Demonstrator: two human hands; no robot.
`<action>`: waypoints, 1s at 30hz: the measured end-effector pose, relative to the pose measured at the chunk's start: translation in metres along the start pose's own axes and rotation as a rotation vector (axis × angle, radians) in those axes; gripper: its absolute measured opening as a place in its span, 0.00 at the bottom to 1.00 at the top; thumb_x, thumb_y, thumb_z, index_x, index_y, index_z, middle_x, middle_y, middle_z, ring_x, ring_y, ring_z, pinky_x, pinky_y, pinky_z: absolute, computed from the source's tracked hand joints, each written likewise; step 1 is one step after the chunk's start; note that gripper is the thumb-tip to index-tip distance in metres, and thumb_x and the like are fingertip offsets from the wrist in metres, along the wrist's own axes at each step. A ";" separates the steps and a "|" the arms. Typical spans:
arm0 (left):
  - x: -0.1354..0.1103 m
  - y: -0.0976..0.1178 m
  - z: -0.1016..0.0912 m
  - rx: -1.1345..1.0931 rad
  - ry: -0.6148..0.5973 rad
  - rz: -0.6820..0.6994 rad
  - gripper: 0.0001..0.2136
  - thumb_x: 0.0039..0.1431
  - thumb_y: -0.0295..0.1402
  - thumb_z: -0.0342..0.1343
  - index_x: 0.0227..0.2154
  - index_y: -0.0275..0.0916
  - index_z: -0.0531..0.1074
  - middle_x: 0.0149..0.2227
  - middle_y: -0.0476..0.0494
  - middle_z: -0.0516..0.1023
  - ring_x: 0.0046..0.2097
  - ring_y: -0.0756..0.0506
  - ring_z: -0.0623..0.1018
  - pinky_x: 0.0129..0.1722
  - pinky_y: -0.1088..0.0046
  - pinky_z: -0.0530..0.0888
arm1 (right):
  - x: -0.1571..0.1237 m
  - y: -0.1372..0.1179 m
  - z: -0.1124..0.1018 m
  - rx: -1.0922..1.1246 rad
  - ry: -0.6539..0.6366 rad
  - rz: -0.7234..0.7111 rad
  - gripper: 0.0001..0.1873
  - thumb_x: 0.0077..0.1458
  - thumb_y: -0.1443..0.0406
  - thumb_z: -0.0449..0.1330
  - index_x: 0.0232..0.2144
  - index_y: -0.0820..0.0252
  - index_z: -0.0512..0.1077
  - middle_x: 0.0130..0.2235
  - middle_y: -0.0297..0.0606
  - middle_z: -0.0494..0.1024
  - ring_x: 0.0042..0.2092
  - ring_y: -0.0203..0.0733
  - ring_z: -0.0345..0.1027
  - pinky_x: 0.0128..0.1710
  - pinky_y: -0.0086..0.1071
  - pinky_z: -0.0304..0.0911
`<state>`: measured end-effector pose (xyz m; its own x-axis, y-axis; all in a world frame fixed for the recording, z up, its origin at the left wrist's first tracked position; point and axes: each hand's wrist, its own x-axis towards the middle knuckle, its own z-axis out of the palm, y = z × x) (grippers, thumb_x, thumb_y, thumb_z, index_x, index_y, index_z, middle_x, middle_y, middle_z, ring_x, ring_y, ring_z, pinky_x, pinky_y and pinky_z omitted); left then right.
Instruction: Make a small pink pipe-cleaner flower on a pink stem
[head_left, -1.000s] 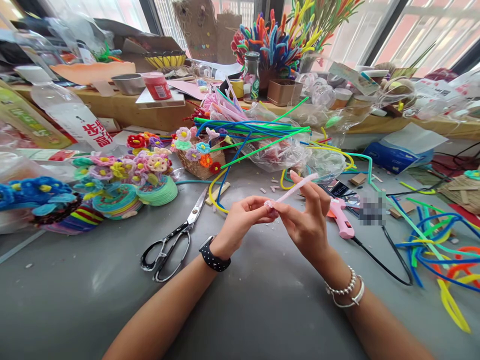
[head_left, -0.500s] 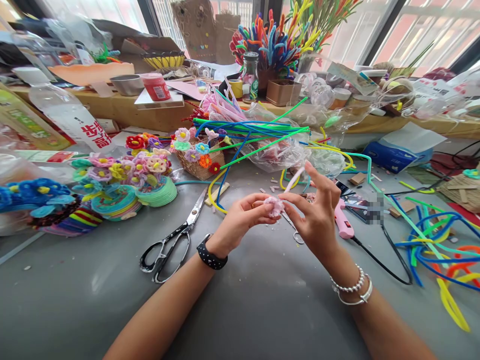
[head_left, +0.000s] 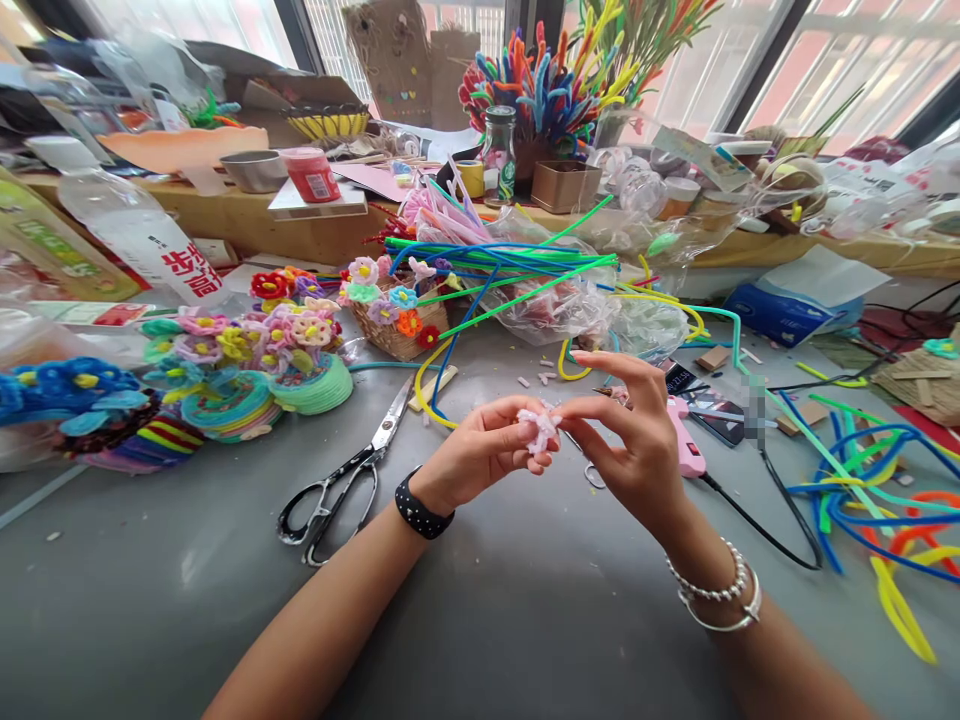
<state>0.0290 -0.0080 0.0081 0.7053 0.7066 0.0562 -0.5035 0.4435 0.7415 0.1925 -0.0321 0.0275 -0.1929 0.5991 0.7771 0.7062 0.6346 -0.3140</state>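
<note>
Between the fingertips of my left hand (head_left: pixel 491 440) sits a small pale pink fuzzy flower (head_left: pixel 538 430), apparently shaped from pipe cleaner. The thumb and index finger of my right hand (head_left: pixel 630 430) pinch at its right edge, the middle finger raised. A pale strip (head_left: pixel 712 413) shows just right of my right hand, in front of the phone; whether it joins the flower I cannot tell. Black-handled scissors (head_left: pixel 341 485) lie left of my left wrist. Partly hidden behind my right hand are a pink glue gun (head_left: pixel 688 445) and small scissors (head_left: pixel 594 475).
Finished pipe-cleaner flowers stand in round coiled pots (head_left: pixel 311 383) and a small woven basket (head_left: pixel 394 330) on the left. Green and blue pipe cleaners (head_left: pixel 510 258) lie over plastic bags behind. Loose pipe cleaners (head_left: pixel 862 490) and the glue gun's cord (head_left: pixel 787 540) spread at right.
The pale pink stem that pointed up by my right fingers no longer stands there; a pale strip now shows to the right. The flower has turned in my fingers and my right index finger has come down.
</note>
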 end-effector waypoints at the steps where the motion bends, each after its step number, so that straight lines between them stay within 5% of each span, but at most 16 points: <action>1: 0.000 0.000 0.000 -0.017 0.007 -0.001 0.05 0.49 0.30 0.57 0.31 0.37 0.72 0.26 0.48 0.74 0.24 0.56 0.72 0.26 0.84 0.69 | 0.000 -0.001 -0.001 0.021 -0.001 0.005 0.03 0.48 0.68 0.59 0.27 0.55 0.72 0.43 0.38 0.69 0.47 0.45 0.60 0.46 0.43 0.56; 6: 0.001 0.003 0.005 0.007 0.065 0.036 0.17 0.41 0.33 0.62 0.37 0.36 0.71 0.28 0.48 0.73 0.27 0.55 0.72 0.27 0.82 0.68 | 0.000 -0.005 0.001 0.163 -0.028 0.170 0.04 0.48 0.68 0.59 0.23 0.58 0.68 0.28 0.35 0.69 0.34 0.39 0.63 0.34 0.35 0.61; 10: 0.003 0.003 0.007 0.170 0.193 0.066 0.11 0.43 0.29 0.61 0.33 0.36 0.73 0.24 0.52 0.70 0.23 0.57 0.66 0.24 0.81 0.63 | -0.001 -0.010 0.005 0.234 -0.097 0.287 0.05 0.47 0.68 0.59 0.21 0.59 0.68 0.28 0.35 0.69 0.33 0.38 0.63 0.33 0.33 0.60; 19: 0.005 -0.001 0.005 0.220 0.265 0.058 0.05 0.48 0.33 0.56 0.27 0.36 0.73 0.29 0.48 0.73 0.32 0.52 0.70 0.36 0.75 0.64 | -0.002 -0.007 0.004 0.292 -0.134 0.328 0.04 0.46 0.65 0.61 0.27 0.59 0.70 0.29 0.35 0.73 0.32 0.38 0.65 0.33 0.34 0.62; 23: 0.007 0.000 0.006 0.185 0.231 0.030 0.06 0.49 0.33 0.56 0.26 0.35 0.72 0.24 0.50 0.70 0.26 0.54 0.68 0.31 0.77 0.65 | -0.001 -0.001 0.000 0.345 -0.072 0.359 0.09 0.45 0.64 0.62 0.33 0.58 0.70 0.34 0.37 0.71 0.34 0.38 0.65 0.35 0.34 0.64; 30: 0.006 -0.001 0.009 0.429 0.282 0.072 0.06 0.48 0.34 0.56 0.26 0.35 0.72 0.23 0.50 0.70 0.25 0.55 0.68 0.28 0.78 0.66 | -0.001 0.002 0.001 0.263 -0.052 0.263 0.02 0.48 0.68 0.60 0.28 0.57 0.72 0.30 0.35 0.71 0.36 0.39 0.66 0.35 0.35 0.63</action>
<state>0.0380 -0.0094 0.0136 0.4845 0.8745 -0.0212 -0.2545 0.1641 0.9530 0.1939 -0.0309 0.0258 -0.0672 0.7780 0.6246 0.5384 0.5553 -0.6338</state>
